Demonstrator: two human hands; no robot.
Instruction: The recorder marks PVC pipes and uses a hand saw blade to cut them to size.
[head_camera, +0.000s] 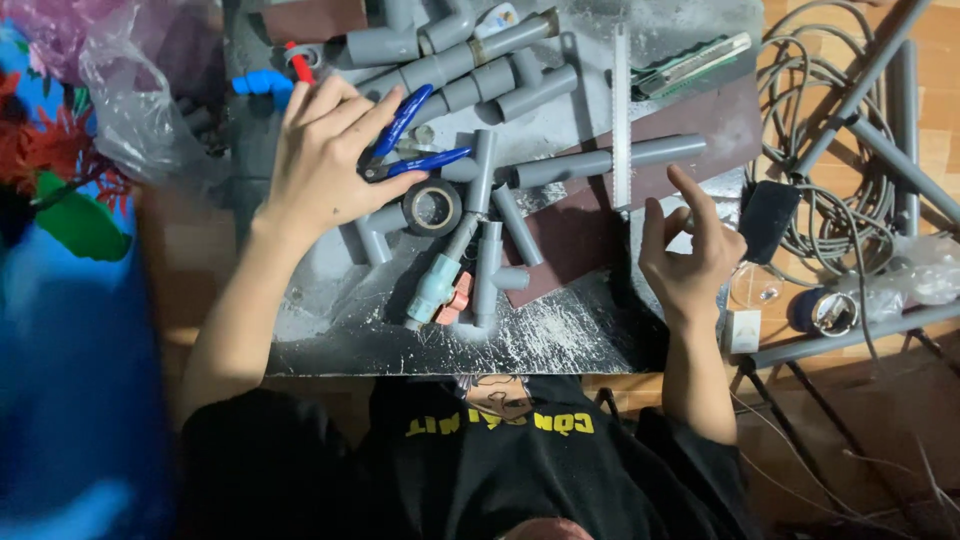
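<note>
My left hand (325, 160) lies spread over the blue-handled pliers (408, 140), fingers flat on them rather than wrapped round a handle, so I am touching them, not holding them. They sit with handles apart on the grey board (560, 335), just above the roll of black tape (432, 207) and beside the pile of grey pipes (470, 70). My right hand (690, 255) hovers empty near the board's right edge, fingers loosely curled and forefinger up, close to the pale saw blade (621, 120). If I drag the pliers out sideways I judge they could catch the cross fitting (482, 170) and knock the loose pieces about, or roll the tape off; the blade's teeth could also nick my right hand. I count one pair of pliers, one tape roll here, one saw blade, one valve (437, 288) with a reddish handle, and roughly a dozen pipe pieces, too piled to count exactly.
</note>
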